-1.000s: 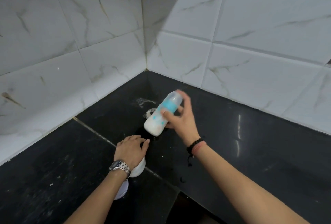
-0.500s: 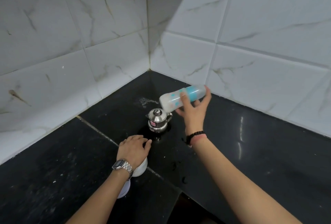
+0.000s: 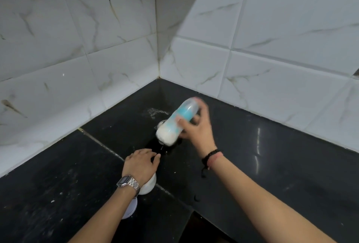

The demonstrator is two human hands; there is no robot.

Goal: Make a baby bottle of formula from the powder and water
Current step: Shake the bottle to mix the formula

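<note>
My right hand (image 3: 198, 130) grips a clear baby bottle (image 3: 175, 124) with turquoise print, held tilted above the black counter, its base down-left and full of white milky liquid. The bottle is motion-blurred. It hides most of a small steel pot; only a sliver of the pot (image 3: 159, 124) shows behind the base. My left hand (image 3: 140, 165) lies palm-down on top of a white container (image 3: 148, 185) standing on the counter, fingers curled over it.
A white round lid (image 3: 130, 208) lies on the black counter (image 3: 272, 165) under my left forearm. White marble-look tiled walls (image 3: 97, 48) meet in a corner behind. Spilled powder (image 3: 153, 111) and water drops mark the counter. The counter's front edge steps in near the bottom centre.
The bottle swung from nearly horizontal and higher up down to a steep tilt, base low, covering the steel pot again, as it was one second ago. The left hand stayed on the white container.
</note>
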